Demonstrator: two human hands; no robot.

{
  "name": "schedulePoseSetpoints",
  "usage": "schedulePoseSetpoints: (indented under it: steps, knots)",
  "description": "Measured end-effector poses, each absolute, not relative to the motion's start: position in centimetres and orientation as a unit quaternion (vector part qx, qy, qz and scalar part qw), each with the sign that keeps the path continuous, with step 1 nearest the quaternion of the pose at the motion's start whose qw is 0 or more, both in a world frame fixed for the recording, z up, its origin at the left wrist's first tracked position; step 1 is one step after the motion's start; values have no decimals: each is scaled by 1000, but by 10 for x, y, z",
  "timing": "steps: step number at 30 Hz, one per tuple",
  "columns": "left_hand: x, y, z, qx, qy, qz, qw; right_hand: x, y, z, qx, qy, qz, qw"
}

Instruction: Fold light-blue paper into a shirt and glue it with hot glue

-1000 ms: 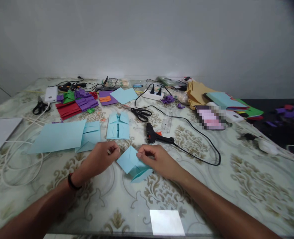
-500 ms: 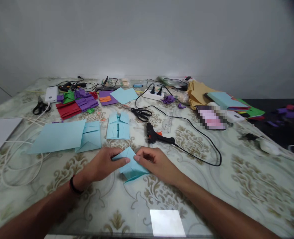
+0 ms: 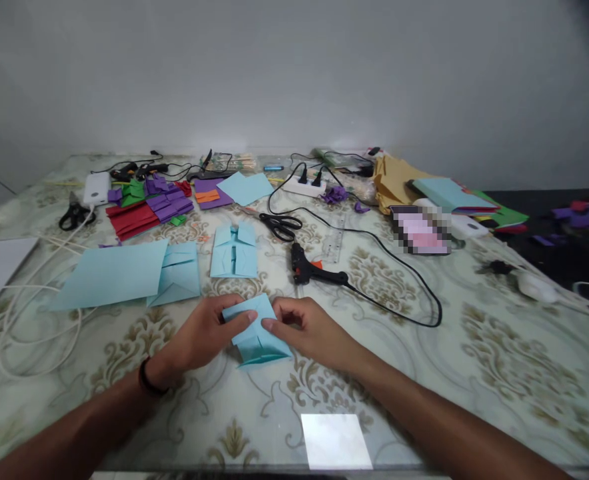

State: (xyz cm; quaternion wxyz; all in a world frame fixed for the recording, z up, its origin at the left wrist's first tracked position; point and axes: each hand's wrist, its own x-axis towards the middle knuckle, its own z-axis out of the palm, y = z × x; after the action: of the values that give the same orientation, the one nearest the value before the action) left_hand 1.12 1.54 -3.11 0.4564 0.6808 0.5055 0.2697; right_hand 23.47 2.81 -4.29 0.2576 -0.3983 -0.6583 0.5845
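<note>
Between my hands is a folded piece of light blue paper (image 3: pixel 259 343), raised a little off the patterned table (image 3: pixel 214 413). My left hand (image 3: pixel 214 330) grips its left side, thumb lying across the top face. On the opposite side, my right hand (image 3: pixel 302 327) pinches the upper right edge; the fingers behind the paper are partly hidden. Just beyond sits another folded blue paper (image 3: pixel 234 250) with a slit down its middle. To the left, a flat blue sheet (image 3: pixel 112 273) overlaps a creased blue piece (image 3: pixel 177 273).
A black glue gun (image 3: pixel 317 270) lies ahead of my right hand, its cord looping right. Behind it are black scissors (image 3: pixel 282 225), a clear ruler (image 3: pixel 333 241) and a white power strip (image 3: pixel 304 187). Folded red paper (image 3: pixel 132 220) and a white cable (image 3: pixel 4 333) lie left.
The folded blue paper has turned slightly between my hands, its lower edge now more level. My right hand's thumb has shifted a little left. The whole view has moved slightly.
</note>
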Motion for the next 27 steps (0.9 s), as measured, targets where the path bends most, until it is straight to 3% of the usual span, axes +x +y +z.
schedulePoseSetpoints:
  steps: [8, 16, 27]
  knots:
    - [13, 17, -39, 574, 469, 360, 567, 236, 27, -42, -402, -646, 591, 269]
    - [9, 14, -44, 659, 495, 310, 474, 232, 26, -47, -381, -662, 595, 251]
    - [12, 12, -28, 676, 466, 290, 492, 232, 26, -48, -408, -667, 565, 263]
